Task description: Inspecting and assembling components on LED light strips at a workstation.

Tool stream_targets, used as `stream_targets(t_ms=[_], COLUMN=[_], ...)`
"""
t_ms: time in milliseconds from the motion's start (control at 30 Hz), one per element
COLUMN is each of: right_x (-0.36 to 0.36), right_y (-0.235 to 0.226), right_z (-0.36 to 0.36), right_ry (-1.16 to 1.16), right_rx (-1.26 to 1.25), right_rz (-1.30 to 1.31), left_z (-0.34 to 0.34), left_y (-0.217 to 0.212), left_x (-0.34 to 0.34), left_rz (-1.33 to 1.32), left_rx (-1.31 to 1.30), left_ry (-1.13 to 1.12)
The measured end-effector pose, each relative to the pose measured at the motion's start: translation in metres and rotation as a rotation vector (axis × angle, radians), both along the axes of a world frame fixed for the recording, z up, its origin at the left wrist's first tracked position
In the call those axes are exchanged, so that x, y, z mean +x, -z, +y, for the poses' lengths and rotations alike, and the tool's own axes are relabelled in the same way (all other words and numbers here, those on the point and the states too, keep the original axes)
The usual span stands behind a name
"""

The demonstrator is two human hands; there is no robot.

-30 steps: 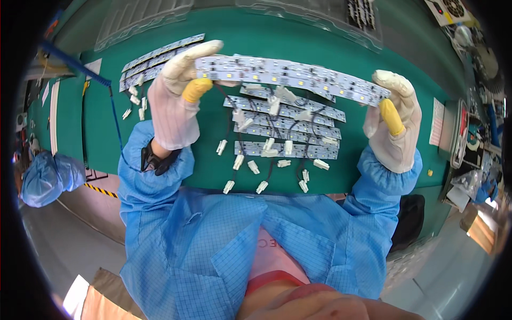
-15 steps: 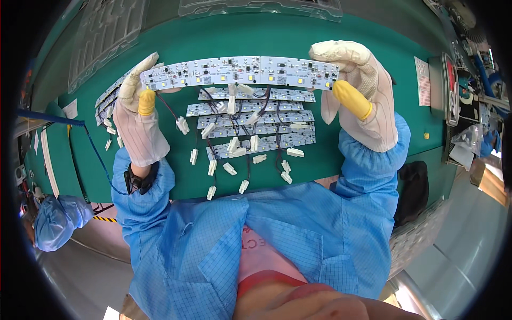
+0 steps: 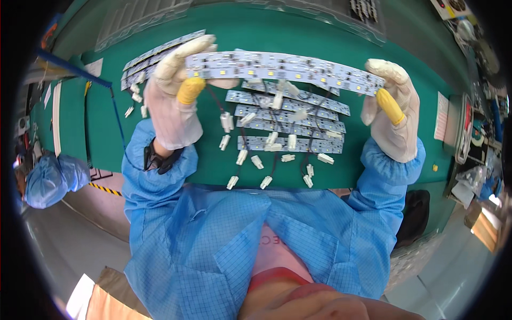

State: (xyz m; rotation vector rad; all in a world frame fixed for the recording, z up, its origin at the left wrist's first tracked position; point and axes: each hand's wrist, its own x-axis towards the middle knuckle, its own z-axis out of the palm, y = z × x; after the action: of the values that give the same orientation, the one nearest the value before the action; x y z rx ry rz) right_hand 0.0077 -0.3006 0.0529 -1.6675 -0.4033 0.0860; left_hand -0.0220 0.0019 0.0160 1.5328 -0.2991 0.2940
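Note:
Both hands, in white gloves with a yellow cot on each thumb, hold up a long, slightly curved white LED circuit board [image 3: 290, 68]. My left hand [image 3: 178, 88] grips its left end, thumb in front and fingers behind. At the right end, my right hand [image 3: 396, 101] pinches the board between thumb and fingers. This end sits lower than the left. Dark wires with white plug connectors [image 3: 226, 122] hang under it. Below lie several similar LED boards [image 3: 288, 105] in rows on the green mat, their wires and connectors [image 3: 265, 182] spread toward me.
Beyond my left hand lies another group of LED boards [image 3: 141, 62] with connectors. Clear plastic trays [image 3: 144, 21] line the far edge of the green mat [image 3: 213, 170]. A blue coiled cord [image 3: 74, 68] crosses at left. At right are a pink-marked sheet [image 3: 441, 116] and a tray [image 3: 458, 130].
The view has swung, so the scene sits further right. Both hands still hold the LED board; its right end has dipped and it now slopes down to the right.

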Motion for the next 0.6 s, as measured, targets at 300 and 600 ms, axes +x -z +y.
stream_targets(t_ms=[300, 600], right_x=[0.007, -0.005], right_y=[0.006, 0.0], right_z=[0.004, 0.005], right_ry=[0.019, -0.024], right_rx=[0.11, 0.128], right_rz=[0.169, 0.062], left_z=[0.002, 0.0], left_y=[-0.001, -0.016], left_x=[0.0, 0.006], left_rz=[-0.09, 0.18], left_rx=[-0.135, 0.405], left_ry=[0.187, -0.16])
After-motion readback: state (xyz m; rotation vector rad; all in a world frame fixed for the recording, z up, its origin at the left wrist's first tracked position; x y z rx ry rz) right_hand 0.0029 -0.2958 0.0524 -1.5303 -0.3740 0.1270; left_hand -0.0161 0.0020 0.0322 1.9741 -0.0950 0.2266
